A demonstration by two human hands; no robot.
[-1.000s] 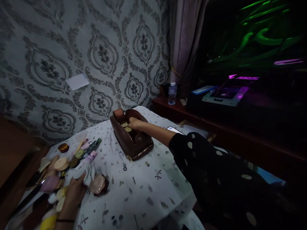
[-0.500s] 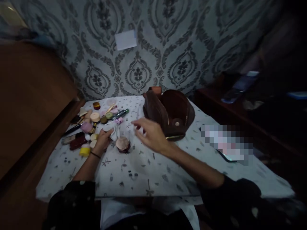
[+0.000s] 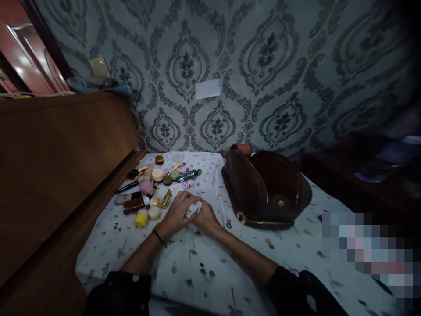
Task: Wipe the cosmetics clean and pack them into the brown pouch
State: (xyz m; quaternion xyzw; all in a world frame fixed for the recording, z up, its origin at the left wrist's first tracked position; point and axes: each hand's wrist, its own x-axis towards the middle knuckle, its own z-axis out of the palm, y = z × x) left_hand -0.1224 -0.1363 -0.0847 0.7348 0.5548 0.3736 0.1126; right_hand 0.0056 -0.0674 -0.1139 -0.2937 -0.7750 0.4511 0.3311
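Note:
My left hand (image 3: 178,211) and my right hand (image 3: 206,218) meet over the patterned cloth. Between them shows a crumpled white wipe or tissue (image 3: 193,209), gripped by the fingers of my left hand. My right hand is closed against it from the right; whatever lies inside its fingers is hidden. The round jar with a pinkish lid seen earlier is out of sight, around where the hands are. Left of the hands lie a small gold bottle (image 3: 166,199), a cream-coloured jar (image 3: 154,213), a yellow-lidded jar (image 3: 141,220) and a pink-white tube (image 3: 182,187).
Several cosmetics spread to the left, among them a dark red bottle (image 3: 134,205) and a green tube (image 3: 189,176). A brown bag (image 3: 248,186) gapes open at the right. A blurred-out object (image 3: 368,245) lies far right. A wooden panel (image 3: 66,175) borders the left side.
My right hand has come left and closed against my left hand and the white wipe. The round jar between them has gone from sight. The view has shifted, so everything sits further right and lower.

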